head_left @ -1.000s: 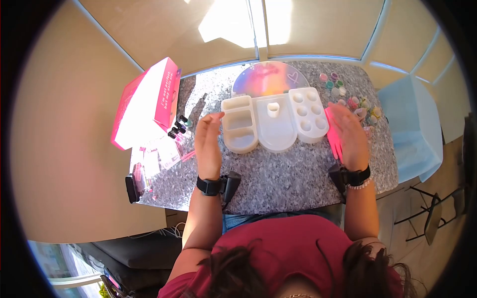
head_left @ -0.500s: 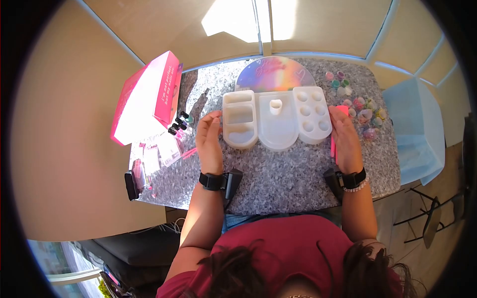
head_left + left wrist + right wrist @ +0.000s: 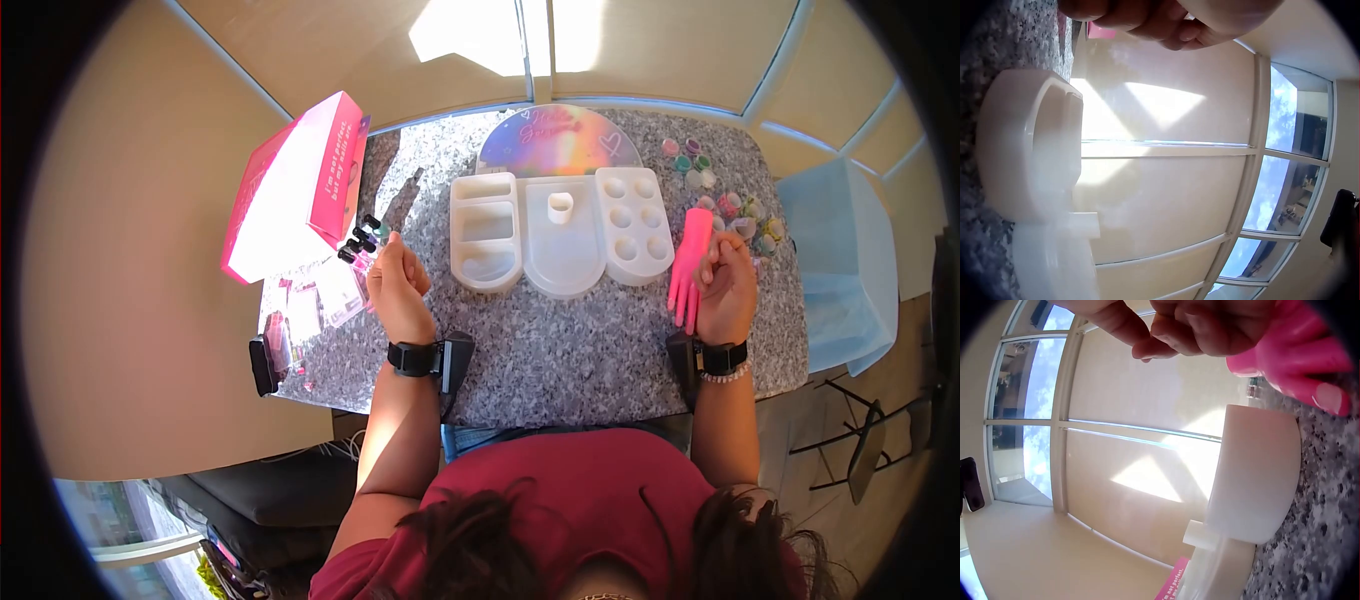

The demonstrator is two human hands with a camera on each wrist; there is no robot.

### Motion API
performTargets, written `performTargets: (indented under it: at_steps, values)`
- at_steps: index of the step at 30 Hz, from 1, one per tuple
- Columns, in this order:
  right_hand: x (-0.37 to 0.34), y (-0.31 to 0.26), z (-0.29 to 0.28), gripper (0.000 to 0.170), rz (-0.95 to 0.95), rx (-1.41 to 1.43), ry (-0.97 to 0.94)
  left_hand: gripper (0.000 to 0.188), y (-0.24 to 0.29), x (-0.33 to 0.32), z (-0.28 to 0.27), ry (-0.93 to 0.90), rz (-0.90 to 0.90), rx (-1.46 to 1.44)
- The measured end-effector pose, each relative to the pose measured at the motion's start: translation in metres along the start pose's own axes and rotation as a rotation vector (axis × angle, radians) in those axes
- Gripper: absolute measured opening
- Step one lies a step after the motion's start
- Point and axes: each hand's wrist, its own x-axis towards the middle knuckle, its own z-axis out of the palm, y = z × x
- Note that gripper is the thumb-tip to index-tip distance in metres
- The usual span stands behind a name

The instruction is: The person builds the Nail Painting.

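Note:
My left hand (image 3: pixel 400 295) is in the air left of the white three-part mold (image 3: pixel 486 235), fingers loosely curled and holding nothing. In the left wrist view its curled fingers (image 3: pixel 1141 19) show above the white mold (image 3: pixel 1007 144). The right hand (image 3: pixel 728 295), also loosely curled and empty, is beside the pink practice hand (image 3: pixel 689 265); whether they touch I cannot tell. Between the two hands, a white piece with six round hollows (image 3: pixel 634 230) stands at the right of a rounded middle tray (image 3: pixel 564 265), which bears a small white ring (image 3: pixel 560 207).
A holographic half-round board (image 3: pixel 560 140) lies behind the trays. Small jars (image 3: pixel 683 162) and more pots are at the right rear. On the left are a pink box (image 3: pixel 335 180), dark-capped bottles (image 3: pixel 362 235) and clear packets (image 3: pixel 340 290). A light blue cover (image 3: pixel 840 260) hangs right of the table.
Both hands have drawn away from the tray's sides, the left leftward and the right rightward, and their fingers have curled. The pink practice hand shows more fully now.

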Motion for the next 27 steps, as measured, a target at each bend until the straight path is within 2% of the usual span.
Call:
performTargets:
  at_steps: [27]
  values:
    - [0.0005, -0.001, -0.0057, 0.018, -0.003, -0.032, 0.006, 0.05, -0.0011, -0.0027, 0.0011, -0.023, 0.014, 0.034]
